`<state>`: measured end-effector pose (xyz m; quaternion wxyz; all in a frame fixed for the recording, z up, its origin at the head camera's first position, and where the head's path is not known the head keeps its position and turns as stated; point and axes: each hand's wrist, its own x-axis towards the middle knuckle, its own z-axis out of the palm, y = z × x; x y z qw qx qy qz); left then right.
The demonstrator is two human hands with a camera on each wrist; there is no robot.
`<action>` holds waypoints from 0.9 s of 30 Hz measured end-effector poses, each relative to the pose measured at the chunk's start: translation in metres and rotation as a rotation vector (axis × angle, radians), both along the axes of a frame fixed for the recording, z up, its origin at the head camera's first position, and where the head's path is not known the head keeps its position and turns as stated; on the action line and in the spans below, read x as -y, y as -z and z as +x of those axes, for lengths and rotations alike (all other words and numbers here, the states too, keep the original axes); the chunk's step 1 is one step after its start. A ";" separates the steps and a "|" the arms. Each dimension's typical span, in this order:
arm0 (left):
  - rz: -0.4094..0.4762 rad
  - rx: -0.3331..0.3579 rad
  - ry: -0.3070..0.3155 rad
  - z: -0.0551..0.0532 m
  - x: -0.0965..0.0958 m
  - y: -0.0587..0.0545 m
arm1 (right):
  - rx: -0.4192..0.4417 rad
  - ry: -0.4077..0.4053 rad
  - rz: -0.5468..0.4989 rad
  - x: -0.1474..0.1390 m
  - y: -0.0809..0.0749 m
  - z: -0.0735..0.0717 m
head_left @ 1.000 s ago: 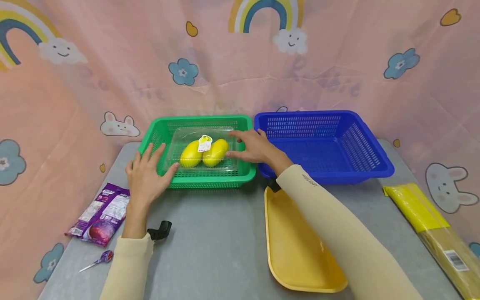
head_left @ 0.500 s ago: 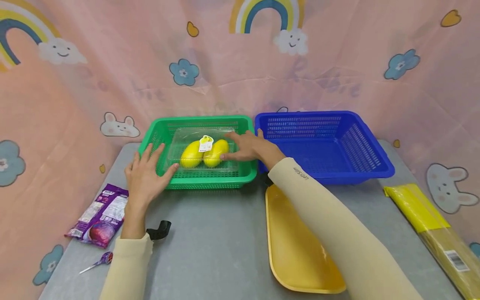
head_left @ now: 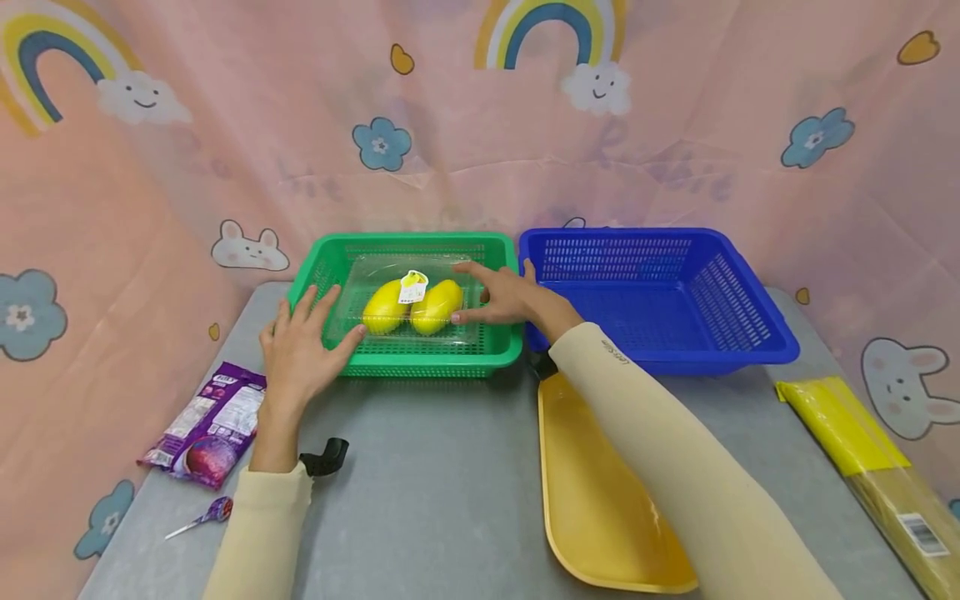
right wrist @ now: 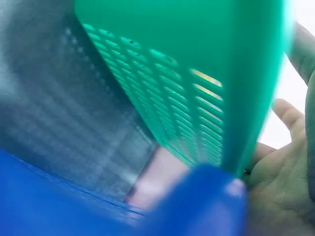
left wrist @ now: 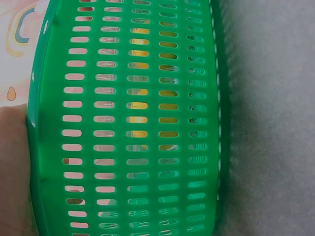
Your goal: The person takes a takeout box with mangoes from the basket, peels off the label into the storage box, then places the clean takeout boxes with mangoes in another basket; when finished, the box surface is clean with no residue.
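In the head view a clear plastic box (head_left: 360, 271) with two yellow mangoes (head_left: 438, 307) and a paper label (head_left: 413, 287) sits in the green basket (head_left: 420, 360). My left hand (head_left: 303, 358) spreads its fingers over the basket's left side, thumb near the box's front left corner. From the right, my right hand (head_left: 506, 296) reaches over the rim, index finger and thumb stretched apart at the box's right end. The left wrist view looks through the slotted basket wall (left wrist: 123, 118). In the right wrist view the right hand (right wrist: 280, 191) shows partly behind the basket's rim.
A blue basket (head_left: 615, 321) stands right beside the green one. A yellow tray (head_left: 592, 517) lies under the right forearm. Left are a purple snack packet (head_left: 213, 421) and a lollipop (head_left: 217, 509); a long yellow-topped packet (head_left: 862, 467) lies far right. A patterned curtain (head_left: 300, 100) hangs behind.
The head view has shifted slightly, so the scene sits further right. My right thumb moved a little left over the right mango, then back toward its edge. The left hand stays in about the same place.
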<state>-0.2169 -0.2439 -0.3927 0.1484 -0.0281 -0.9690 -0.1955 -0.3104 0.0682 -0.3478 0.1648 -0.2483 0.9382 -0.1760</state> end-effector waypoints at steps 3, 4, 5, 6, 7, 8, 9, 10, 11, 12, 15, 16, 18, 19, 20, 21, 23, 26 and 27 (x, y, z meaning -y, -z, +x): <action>-0.004 0.003 0.000 0.000 0.000 -0.001 | -0.008 0.006 -0.009 0.000 0.003 0.000; -0.006 0.005 0.000 0.000 0.000 -0.001 | -0.008 0.010 -0.012 0.000 0.004 0.000; -0.007 0.005 -0.001 0.000 0.000 -0.001 | -0.008 0.012 -0.014 0.000 0.004 -0.001; -0.007 0.004 0.000 0.000 0.000 -0.001 | -0.007 0.016 -0.017 0.001 0.004 -0.001; -0.008 0.003 0.000 0.000 0.000 -0.001 | -0.008 0.020 -0.020 0.001 0.005 -0.001; -0.009 0.002 0.000 0.000 0.000 -0.001 | -0.009 0.024 -0.023 0.001 0.005 -0.001; -0.010 0.001 0.000 -0.001 0.000 0.000 | -0.012 0.028 -0.028 0.001 0.005 -0.001; -0.011 0.000 -0.001 -0.001 0.000 0.000 | -0.016 0.031 -0.032 0.002 0.006 -0.001; -0.013 0.000 -0.002 -0.001 0.000 0.000 | -0.021 0.034 -0.039 0.002 0.007 0.000; -0.015 0.000 -0.001 -0.001 0.000 0.000 | -0.026 0.040 -0.044 0.002 0.008 0.000; -0.020 0.001 -0.001 -0.002 0.000 0.001 | -0.049 0.064 -0.051 0.004 0.011 0.000; -0.020 0.000 -0.002 -0.002 0.000 0.001 | -0.059 0.072 -0.052 0.005 0.012 0.000; -0.018 -0.004 0.000 -0.003 0.000 0.002 | -0.078 0.088 -0.051 0.007 0.013 0.000; -0.016 -0.007 0.001 -0.003 0.000 0.002 | -0.083 0.093 -0.054 0.007 0.014 0.000; -0.013 -0.009 0.002 -0.003 -0.001 0.001 | -0.090 0.095 -0.056 0.008 0.014 -0.001; -0.010 -0.011 0.004 -0.002 -0.001 0.001 | -0.094 0.096 -0.060 0.009 0.014 -0.001; -0.006 -0.013 0.005 -0.002 0.000 0.001 | -0.091 0.095 -0.078 0.010 0.014 -0.001; -0.001 -0.016 0.006 -0.002 0.000 0.000 | -0.084 0.087 -0.118 0.011 0.013 -0.001; 0.001 -0.017 0.006 -0.002 0.001 0.000 | -0.080 0.086 -0.136 0.011 0.013 -0.001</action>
